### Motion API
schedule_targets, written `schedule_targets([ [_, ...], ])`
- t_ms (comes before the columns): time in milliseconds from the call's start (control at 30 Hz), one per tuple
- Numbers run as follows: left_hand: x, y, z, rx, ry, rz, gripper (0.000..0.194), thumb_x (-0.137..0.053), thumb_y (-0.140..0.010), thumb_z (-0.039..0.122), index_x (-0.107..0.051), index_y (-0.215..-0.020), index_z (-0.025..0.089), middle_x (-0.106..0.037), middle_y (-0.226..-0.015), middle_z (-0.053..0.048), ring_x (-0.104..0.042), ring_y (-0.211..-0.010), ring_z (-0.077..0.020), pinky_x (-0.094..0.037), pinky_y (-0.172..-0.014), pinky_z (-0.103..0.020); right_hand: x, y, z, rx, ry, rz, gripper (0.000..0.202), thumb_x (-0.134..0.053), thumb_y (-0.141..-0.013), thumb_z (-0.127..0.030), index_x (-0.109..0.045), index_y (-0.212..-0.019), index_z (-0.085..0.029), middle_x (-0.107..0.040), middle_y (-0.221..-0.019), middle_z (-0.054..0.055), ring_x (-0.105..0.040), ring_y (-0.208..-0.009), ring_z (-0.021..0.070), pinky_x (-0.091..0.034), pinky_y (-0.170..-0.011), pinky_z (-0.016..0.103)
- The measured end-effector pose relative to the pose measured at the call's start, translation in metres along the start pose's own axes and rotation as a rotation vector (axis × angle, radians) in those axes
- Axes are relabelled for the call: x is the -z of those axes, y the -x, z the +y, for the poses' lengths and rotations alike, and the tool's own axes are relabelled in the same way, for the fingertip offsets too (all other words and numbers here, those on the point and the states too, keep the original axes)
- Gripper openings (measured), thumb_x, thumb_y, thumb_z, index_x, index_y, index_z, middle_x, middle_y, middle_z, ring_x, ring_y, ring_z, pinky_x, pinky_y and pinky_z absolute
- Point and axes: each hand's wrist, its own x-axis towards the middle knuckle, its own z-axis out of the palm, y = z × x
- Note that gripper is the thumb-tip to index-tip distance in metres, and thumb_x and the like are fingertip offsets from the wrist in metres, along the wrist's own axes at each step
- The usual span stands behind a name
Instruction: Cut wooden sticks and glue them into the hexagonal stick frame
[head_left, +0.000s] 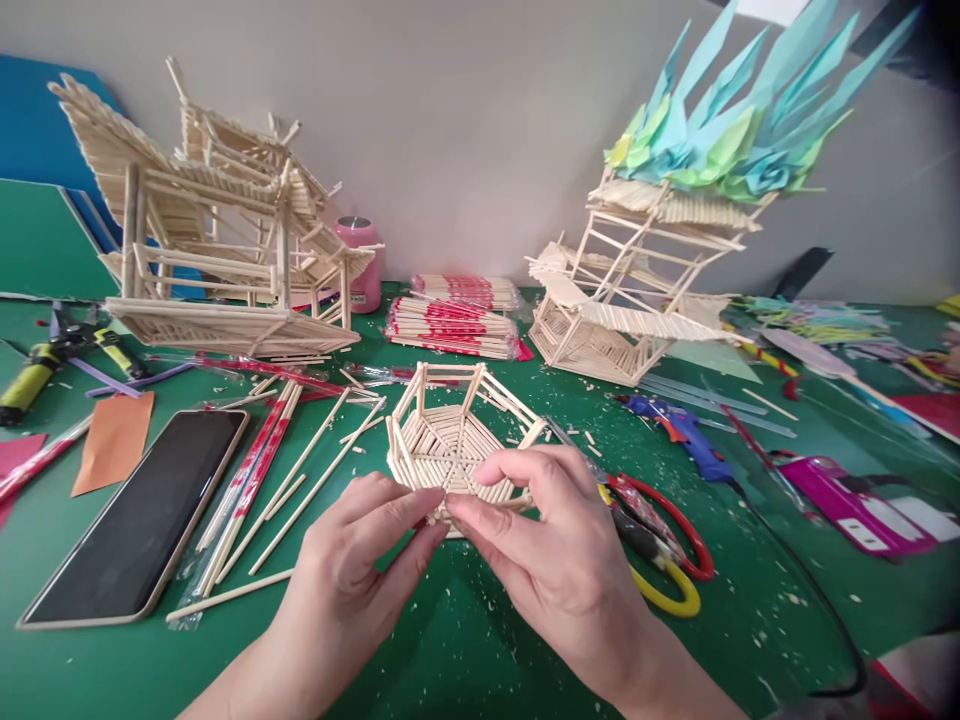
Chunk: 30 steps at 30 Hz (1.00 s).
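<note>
A small octagonal frame of wooden sticks (457, 445), with a web-like stick floor and a raised rail, sits on the green table (420, 640). At its near edge my left hand (367, 555) is closed, thumb and index finger pinched together. My right hand (551, 540) meets it there, also pinching, its fingertips touching those of the left. What the fingertips hold is too small and hidden to name. The hands cover the near side of the frame. Several loose sticks (300, 480) lie left of it.
Stick buildings stand at back left (217, 230) and back right (630, 270). Bundled sticks (454, 325) lie between them. A phone (142, 520) is at left; scissors (675, 540), a blue glue gun (682, 430) with cable and a magenta object (855, 505) are at right.
</note>
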Motion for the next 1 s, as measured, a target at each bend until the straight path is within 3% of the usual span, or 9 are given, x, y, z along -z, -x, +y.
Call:
schedule_targets([
  [800, 0.0014, 0.0001, -0.0010, -0.022, -0.040, -0.008, 0.015, -0.058, -0.082, 0.011, -0.064, -0.094, 0.014, -0.064, -0.072, -0.003, -0.056, -0.060, -0.0118, -0.048, -0.051, -0.022, 0.0028, -0.0002, -0.0008, -0.022, -0.026, -0.020, 0.015, -0.059, -0.082, -0.009, -0.071, -0.084, -0.017, -0.064, -0.085, 0.008, -0.053, -0.080, 0.0207, -0.047, -0.064, 0.033],
  [1000, 0.0032, 0.0021, -0.0016, -0.028, -0.124, -0.054, 0.025, -0.057, -0.081, 0.014, -0.059, -0.107, 0.015, -0.060, -0.071, -0.001, -0.057, -0.061, -0.0131, -0.050, -0.052, -0.023, 0.0029, 0.0002, -0.0025, -0.044, -0.031, -0.045, 0.018, -0.058, -0.083, -0.009, -0.070, -0.093, -0.018, -0.063, -0.087, 0.006, -0.052, -0.081, 0.0197, -0.048, -0.069, 0.033],
])
